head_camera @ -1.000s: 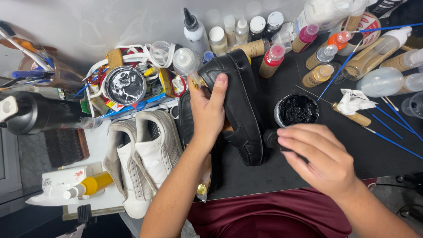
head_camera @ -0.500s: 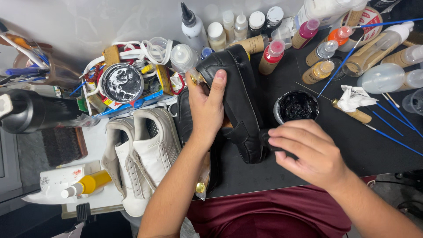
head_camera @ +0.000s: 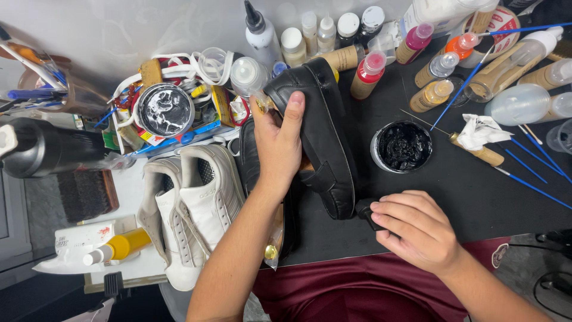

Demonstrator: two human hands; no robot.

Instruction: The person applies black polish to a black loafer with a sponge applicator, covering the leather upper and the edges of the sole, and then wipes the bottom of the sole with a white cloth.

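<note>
Black leather shoe lies on its side on the dark tabletop, just beside the open tin of black polish. It looks light, supple in the upper and stiffer at the sole, probably slick where polished (best held around the body or heel). The left hand clasps it, fingers curled over its far side, thumb pressed on top. The right hand pinches a small dark applicator, mostly hidden. A second black shoe underneath is largely covered by the forearm.
</note>
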